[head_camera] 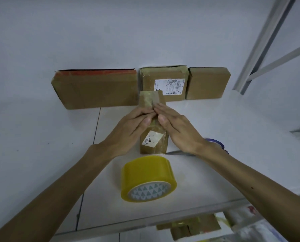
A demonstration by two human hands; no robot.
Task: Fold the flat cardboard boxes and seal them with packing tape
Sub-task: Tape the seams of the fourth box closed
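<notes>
2 hands on 1 small box, 3 boxes, 1 tape roll

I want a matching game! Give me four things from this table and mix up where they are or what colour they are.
Things:
1. tape roll
2. small box
3. long box
4. labelled box

Clues:
a. in the middle of the back row, with a white sticker
b. pressed under the left hand and right hand
c. yellow, nearest the camera
d. far left against the wall, with a red top edge

Pairs: 1-c, 2-b, 3-d, 4-a
</notes>
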